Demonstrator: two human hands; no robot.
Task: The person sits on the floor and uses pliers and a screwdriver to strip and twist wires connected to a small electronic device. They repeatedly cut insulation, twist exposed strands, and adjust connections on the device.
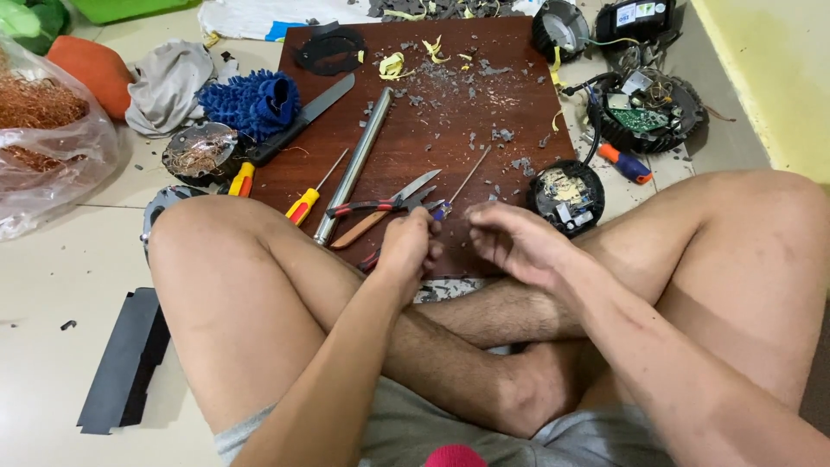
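The left hand (408, 245) is being held curled at the board (415, 104) edge, beside the scissors (385, 205); its contents cannot be told. The right hand (514, 242) is being held loosely open, nothing gripped.

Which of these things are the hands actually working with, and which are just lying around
In hand or nearest:
left hand
right hand
red-handled scissors
thin blue-handled screwdriver

Lying about:
long steel tube
yellow-and-red screwdriver
fluffy blue mitt
black-handled knife
open round black casing

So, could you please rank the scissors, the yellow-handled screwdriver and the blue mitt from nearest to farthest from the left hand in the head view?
From the left hand:
1. scissors, just above it on the board.
2. yellow-handled screwdriver, further left.
3. blue mitt, far upper left.
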